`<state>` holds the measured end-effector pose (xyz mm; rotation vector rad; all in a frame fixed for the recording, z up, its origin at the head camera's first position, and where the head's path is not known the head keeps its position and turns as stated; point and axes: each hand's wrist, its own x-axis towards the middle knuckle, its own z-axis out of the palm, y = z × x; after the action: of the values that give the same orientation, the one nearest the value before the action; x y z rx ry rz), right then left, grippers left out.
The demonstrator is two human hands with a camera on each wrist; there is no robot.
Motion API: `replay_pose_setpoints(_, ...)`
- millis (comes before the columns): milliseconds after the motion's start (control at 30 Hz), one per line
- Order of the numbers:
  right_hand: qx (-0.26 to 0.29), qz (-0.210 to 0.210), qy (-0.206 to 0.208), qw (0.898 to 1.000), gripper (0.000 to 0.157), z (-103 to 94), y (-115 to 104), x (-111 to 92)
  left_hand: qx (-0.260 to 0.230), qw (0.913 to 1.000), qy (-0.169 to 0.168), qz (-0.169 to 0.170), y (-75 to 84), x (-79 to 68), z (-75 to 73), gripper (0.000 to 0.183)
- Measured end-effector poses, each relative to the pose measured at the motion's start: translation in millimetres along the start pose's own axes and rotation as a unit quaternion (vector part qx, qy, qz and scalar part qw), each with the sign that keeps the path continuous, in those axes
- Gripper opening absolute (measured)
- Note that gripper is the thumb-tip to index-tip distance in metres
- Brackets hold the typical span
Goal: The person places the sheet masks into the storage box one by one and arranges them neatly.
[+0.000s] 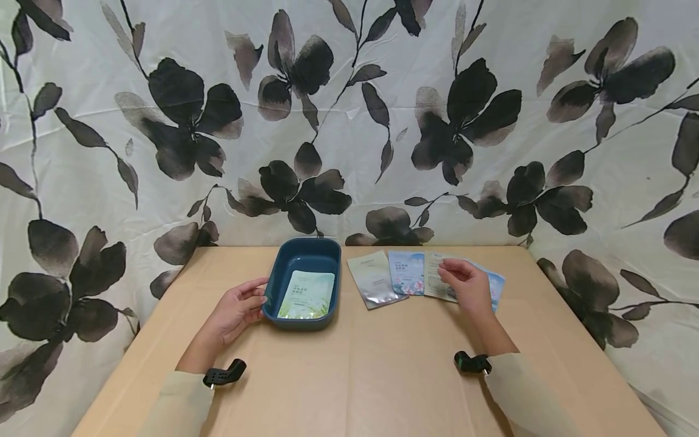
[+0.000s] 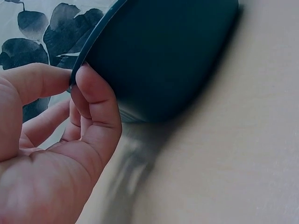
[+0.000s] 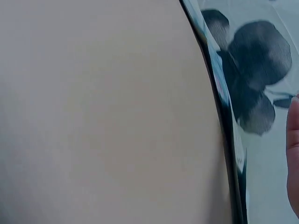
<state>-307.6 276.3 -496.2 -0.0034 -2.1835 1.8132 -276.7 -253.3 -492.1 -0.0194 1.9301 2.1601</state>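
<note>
My left hand [image 1: 240,309] pinches the near-left rim of a dark blue rectangular tub [image 1: 302,325]; in the left wrist view, thumb and finger meet at the tub's rim [image 2: 100,35]. A pale green sachet [image 1: 306,294] with printed leaves lies inside the tub. My right hand [image 1: 472,288] is over a row of flat sachets, its fingers loosely bent and nothing visibly held. The row has a silvery-green sachet [image 1: 377,282], a blue flowered sachet [image 1: 406,273], a cream sachet [image 1: 434,285] beneath the fingertips, and another blue sachet [image 1: 497,286] partly hidden by the hand.
Everything stands near the back edge of a light wooden-coloured table [image 1: 349,376]. Behind it hangs a white cloth [image 1: 382,139] with dark printed flowers. A black wrist device [image 1: 224,372] is on the left arm, and another black wrist device [image 1: 472,362] on the right.
</note>
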Motion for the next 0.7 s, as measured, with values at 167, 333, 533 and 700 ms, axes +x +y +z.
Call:
replay_pose_setpoints(167,-0.016,-0.001,0.027,0.999,0.040,-18.8,3.2,4.7,0.003,1.0000,0.005,-0.006,0.8,1.7,0.0,0.060)
replay_pose_setpoints(333,-0.003,0.012,0.061,0.998,0.042,-35.2,9.0,11.7,0.007,0.9999,0.002,-0.007,0.8,3.1,-2.2,0.060)
replay_pose_setpoints(533,-0.036,0.034,0.090,0.995,0.043,-55.0,16.7,19.5,0.006,1.0000,0.000,-0.008,0.9,3.0,-3.0,0.061)
replay_pose_setpoints(700,-0.039,0.054,0.110,0.992,0.047,-68.3,20.1,24.3,0.007,0.9999,0.000,-0.009,0.5,2.9,-2.8,0.061)
